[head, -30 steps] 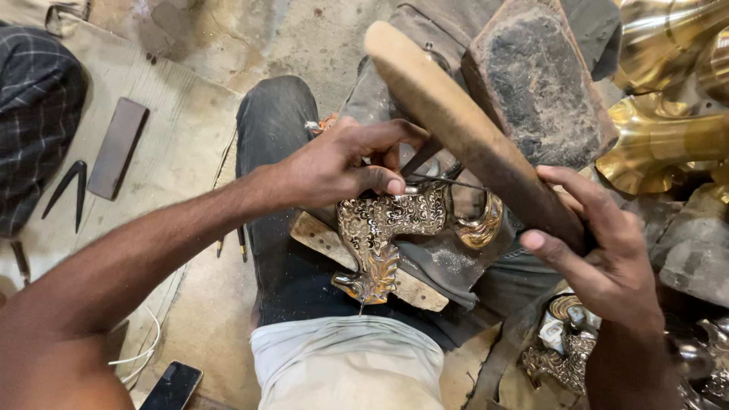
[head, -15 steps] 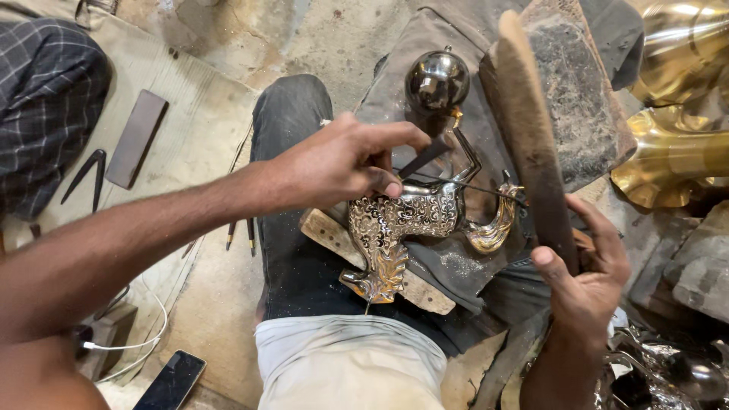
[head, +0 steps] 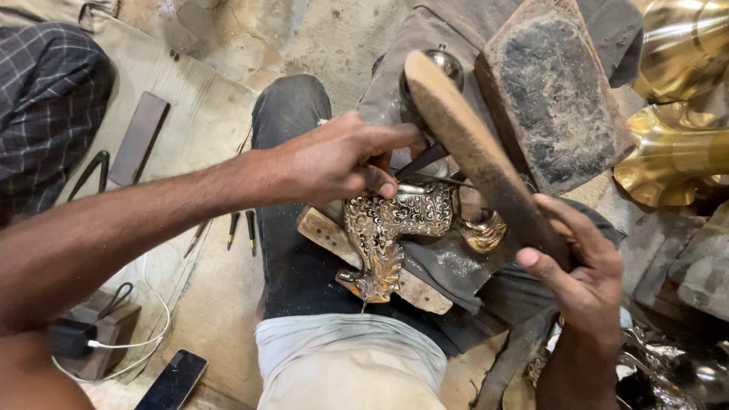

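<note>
Risk: left hand (head: 342, 161) pinches the thin chisel (head: 422, 161) on the engraved metal piece (head: 395, 228) lying on the wooden block (head: 323, 231) across the lap; right hand (head: 581, 266), closed round the raised wooden mallet (head: 474, 148), could mis-strike those fingers or skid the tip.

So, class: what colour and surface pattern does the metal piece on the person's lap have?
Silvery and gold-tinted metal piece, covered in engraved swirling scrollwork; clearest in the head view.

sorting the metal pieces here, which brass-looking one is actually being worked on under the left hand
The engraved silver-and-gold piece lying on the wooden block across the lap, under the left hand. The plain shiny brass vessels sit apart at upper right, untouched.
</note>
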Available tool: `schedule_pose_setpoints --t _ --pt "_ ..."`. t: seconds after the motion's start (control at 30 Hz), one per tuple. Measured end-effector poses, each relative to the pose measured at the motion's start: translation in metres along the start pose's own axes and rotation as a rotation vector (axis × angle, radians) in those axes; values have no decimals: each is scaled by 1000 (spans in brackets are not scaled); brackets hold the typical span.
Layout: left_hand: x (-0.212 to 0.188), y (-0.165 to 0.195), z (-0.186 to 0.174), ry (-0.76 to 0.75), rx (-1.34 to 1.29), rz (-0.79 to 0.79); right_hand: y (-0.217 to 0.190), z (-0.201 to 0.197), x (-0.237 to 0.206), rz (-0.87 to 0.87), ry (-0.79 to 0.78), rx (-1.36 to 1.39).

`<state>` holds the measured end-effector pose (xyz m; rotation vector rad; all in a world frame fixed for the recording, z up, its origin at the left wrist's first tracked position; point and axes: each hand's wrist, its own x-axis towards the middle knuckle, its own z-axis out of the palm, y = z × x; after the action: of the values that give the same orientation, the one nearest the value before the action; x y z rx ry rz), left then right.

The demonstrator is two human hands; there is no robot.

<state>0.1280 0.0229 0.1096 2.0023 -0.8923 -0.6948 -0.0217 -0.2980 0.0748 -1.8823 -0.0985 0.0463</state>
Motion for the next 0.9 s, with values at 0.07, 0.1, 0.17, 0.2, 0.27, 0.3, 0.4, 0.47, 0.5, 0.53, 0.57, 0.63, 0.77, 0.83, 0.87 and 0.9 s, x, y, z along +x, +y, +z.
schedule_pose_setpoints --t 0.07,0.1,0.17,0.2,0.27,0.3,0.4,0.47,0.5,0.53,0.57,0.63,0.77,0.83,0.87,0.9 --pt "-1 -1 -1 -8 11 -23 2 -1 0 27 149 322" --pt "-2 -2 -1 -12 12 -36 5 0 -1 44 221 483" --pt "-3 -3 -1 13 -5 23 9 -1 -4 26 77 225" --pt "-3 -3 -1 23 -12 54 11 -1 -5 15 52 154" --pt "-3 -4 0 46 1 69 13 0 -7 -9 47 71" --pt "-3 -4 1 53 3 74 14 0 -8 -13 67 59" --pt "-4 -5 0 13 -10 37 13 1 -9 81 199 547" --pt "-4 -4 -2 14 2 45 10 1 -8 97 38 237" --pt "-4 -4 -3 15 12 52 8 0 -7 99 -40 81" --pt "-4 -4 -4 11 18 42 6 1 -6 43 14 101" --pt "-4 -4 -4 5 20 31 3 1 -5 -8 68 120" --pt "-3 -3 -5 3 7 30 -2 2 -2 -36 150 269" --pt "-1 -3 -3 13 12 47 -11 4 -1 53 69 190" --pt "-1 -4 -3 4 25 36 -12 6 -1 70 86 162" --pt "-1 -5 -2 -7 19 28 -12 6 -2 69 172 301" --pt "-2 -5 -2 -18 12 18 -11 7 -2 69 257 441"
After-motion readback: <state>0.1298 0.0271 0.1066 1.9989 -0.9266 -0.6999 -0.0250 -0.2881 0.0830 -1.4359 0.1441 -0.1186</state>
